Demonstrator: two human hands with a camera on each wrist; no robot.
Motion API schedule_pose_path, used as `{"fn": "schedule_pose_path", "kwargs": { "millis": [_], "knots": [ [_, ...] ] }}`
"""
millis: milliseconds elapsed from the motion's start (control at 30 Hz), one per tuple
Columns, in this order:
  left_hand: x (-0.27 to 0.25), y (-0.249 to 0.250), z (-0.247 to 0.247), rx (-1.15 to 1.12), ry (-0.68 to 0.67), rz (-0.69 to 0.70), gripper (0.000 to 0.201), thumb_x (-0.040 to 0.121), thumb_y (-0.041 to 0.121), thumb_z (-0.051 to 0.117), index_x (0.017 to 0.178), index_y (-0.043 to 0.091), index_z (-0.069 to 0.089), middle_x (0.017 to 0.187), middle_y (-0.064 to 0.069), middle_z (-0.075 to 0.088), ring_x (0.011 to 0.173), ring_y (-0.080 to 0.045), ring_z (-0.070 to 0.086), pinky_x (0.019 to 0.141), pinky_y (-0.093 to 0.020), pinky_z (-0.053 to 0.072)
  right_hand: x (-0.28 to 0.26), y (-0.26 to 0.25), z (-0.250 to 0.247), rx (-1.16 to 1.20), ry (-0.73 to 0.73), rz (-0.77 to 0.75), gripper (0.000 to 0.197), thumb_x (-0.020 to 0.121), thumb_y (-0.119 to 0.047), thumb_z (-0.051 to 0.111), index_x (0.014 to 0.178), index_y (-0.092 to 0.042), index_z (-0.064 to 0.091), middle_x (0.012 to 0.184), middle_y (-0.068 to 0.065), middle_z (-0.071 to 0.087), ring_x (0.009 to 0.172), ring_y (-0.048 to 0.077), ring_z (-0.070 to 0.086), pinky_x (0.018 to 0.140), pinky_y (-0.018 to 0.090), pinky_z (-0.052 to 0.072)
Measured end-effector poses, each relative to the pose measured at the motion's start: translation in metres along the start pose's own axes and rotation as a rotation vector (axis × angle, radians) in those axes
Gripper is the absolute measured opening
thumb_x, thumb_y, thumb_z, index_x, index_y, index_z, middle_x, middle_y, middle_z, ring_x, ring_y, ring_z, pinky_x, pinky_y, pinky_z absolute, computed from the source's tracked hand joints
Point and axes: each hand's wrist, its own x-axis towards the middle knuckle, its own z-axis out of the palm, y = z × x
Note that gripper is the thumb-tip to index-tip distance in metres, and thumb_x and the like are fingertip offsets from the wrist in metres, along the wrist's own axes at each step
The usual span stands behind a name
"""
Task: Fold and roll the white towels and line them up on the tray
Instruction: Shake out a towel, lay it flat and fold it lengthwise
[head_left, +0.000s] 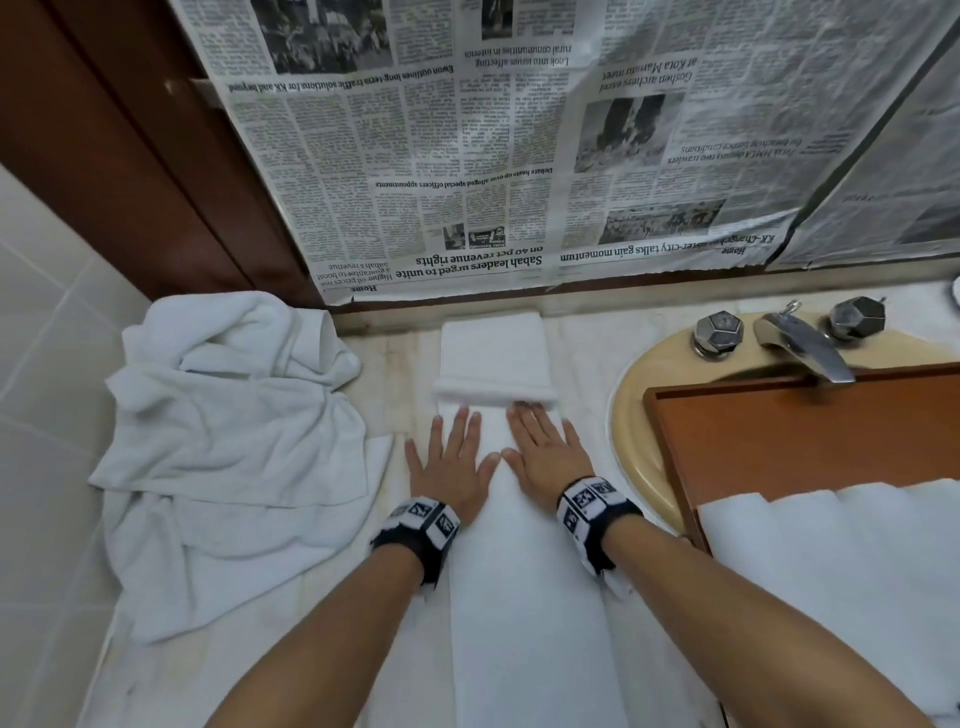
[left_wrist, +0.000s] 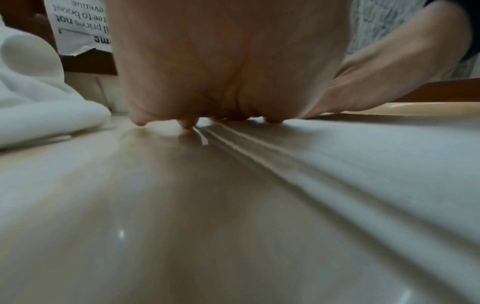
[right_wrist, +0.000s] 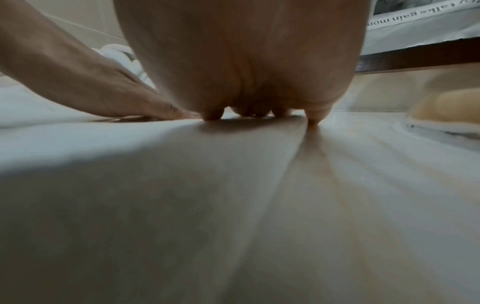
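- Left hand (head_left: 451, 464): flat, fingers straight and slightly spread, palm pressing down on the left part of the folded towel strip (head_left: 524, 597); it grasps nothing.
- Right hand (head_left: 546, 451): likewise flat and released, palm on the right part of the same strip, thumb just beside the left thumb; its fingertips (head_left: 530, 410) touch the rolled end (head_left: 496, 394).
- Folded towel strip: a long white band on the countertop (head_left: 587, 343), running from the near edge toward the wall; its far end forms a low roll directly ahead of both hands.
- Crumpled towels (head_left: 228, 447): a loose white heap left of the strip, near the left hand.
- Sink (head_left: 631, 415): cream basin to the right, with a chrome faucet (head_left: 802, 345) between two faceted knobs.
- Tray (head_left: 805, 436): brown wood, resting across the basin; rolled towels (head_left: 831, 545) lie side by side at its near end.
- Newspaper (head_left: 493, 145): sheets covering the wall behind the counter.
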Motion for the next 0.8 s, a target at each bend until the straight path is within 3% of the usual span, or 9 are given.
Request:
{"fn": "schedule_pose_path", "kwargs": {
  "millis": [133,233,267,333,400,500,600,733,800],
  "knots": [
    [0.016,0.0,-0.015,-0.002,-0.038,0.006,0.067,0.101,0.059,0.014,0.157,0.033,-0.012,0.162,0.017,-0.021,0.152,-0.022,-0.015,0.118,-0.062,-0.007,0.002,0.002,-0.014,-0.007,0.0,-0.01,0.06,0.106,-0.039,0.018,0.158,-0.018,-0.002,0.165,-0.004,-0.006,0.151,0.014,-0.006,0.121,0.043,-0.002],
    [-0.012,-0.002,-0.017,-0.082,-0.023,-0.002,0.066,0.103,0.056,0.019,0.158,0.03,-0.008,0.164,0.015,-0.015,0.153,-0.021,-0.011,0.119,-0.059,-0.003,-0.039,-0.001,-0.011,-0.011,-0.002,-0.075,0.072,0.093,-0.048,0.002,0.158,-0.017,0.003,0.165,-0.003,-0.005,0.152,0.017,-0.002,0.121,0.044,0.002],
    [-0.028,-0.002,-0.013,-0.092,-0.024,0.016,0.066,0.103,0.055,0.019,0.158,0.029,-0.007,0.164,0.014,-0.014,0.153,-0.02,-0.011,0.119,-0.058,-0.003,-0.057,-0.003,-0.004,-0.02,0.001,-0.099,0.077,0.088,-0.049,0.0,0.157,-0.016,0.01,0.164,-0.003,0.001,0.152,0.017,0.004,0.121,0.046,0.009],
    [-0.066,-0.002,0.002,-0.043,-0.061,0.066,0.065,0.104,0.055,0.019,0.158,0.031,-0.009,0.163,0.015,-0.018,0.152,-0.018,-0.015,0.119,-0.056,-0.003,-0.092,-0.006,0.02,-0.062,-0.019,-0.11,0.07,0.092,-0.046,0.018,0.149,-0.013,0.04,0.158,0.001,0.031,0.143,0.018,0.035,0.111,0.051,0.038],
    [-0.088,-0.004,0.022,0.048,-0.082,0.107,0.064,0.102,0.057,0.012,0.157,0.033,-0.012,0.161,0.016,-0.024,0.151,-0.018,-0.019,0.119,-0.057,-0.003,-0.107,-0.006,0.04,-0.026,-0.056,-0.082,0.061,0.094,-0.044,0.031,0.141,-0.012,0.053,0.15,0.003,0.045,0.133,0.018,0.05,0.1,0.047,0.049],
    [-0.084,-0.006,0.036,0.083,-0.056,0.11,0.07,0.091,0.062,-0.008,0.155,0.035,-0.016,0.159,0.017,-0.029,0.151,-0.019,-0.021,0.118,-0.059,-0.003,-0.099,-0.009,0.036,-0.051,-0.031,-0.073,0.071,0.095,-0.047,0.01,0.154,-0.011,0.024,0.162,0.002,0.01,0.148,0.016,0.021,0.117,0.049,0.027],
    [-0.058,-0.003,0.032,0.069,-0.012,0.077,0.064,0.1,0.058,0.003,0.156,0.034,-0.015,0.16,0.016,-0.028,0.15,-0.019,-0.021,0.119,-0.06,-0.006,-0.068,-0.008,0.025,-0.064,-0.052,-0.098,0.083,0.08,-0.051,-0.018,0.155,-0.017,-0.011,0.155,-0.007,-0.027,0.149,0.01,-0.014,0.12,0.042,-0.007],
    [-0.019,-0.002,0.011,0.036,0.027,0.056,0.061,0.104,0.054,0.013,0.157,0.035,-0.01,0.163,0.015,-0.021,0.151,-0.018,-0.017,0.118,-0.061,-0.006,-0.026,0.0,0.009,-0.079,-0.033,-0.053,0.061,0.104,-0.044,0.008,0.156,-0.018,-0.01,0.162,-0.004,-0.02,0.15,0.011,-0.012,0.121,0.043,-0.006],
    [-0.01,-0.002,0.001,0.002,0.016,0.051,0.06,0.104,0.053,0.016,0.158,0.034,-0.005,0.164,0.014,-0.016,0.152,-0.019,-0.013,0.118,-0.061,-0.004,-0.019,-0.002,-0.001,-0.096,-0.028,-0.036,0.06,0.106,-0.039,0.016,0.157,-0.017,-0.007,0.164,-0.003,-0.014,0.151,0.013,-0.009,0.121,0.044,-0.006]
  ]
}}
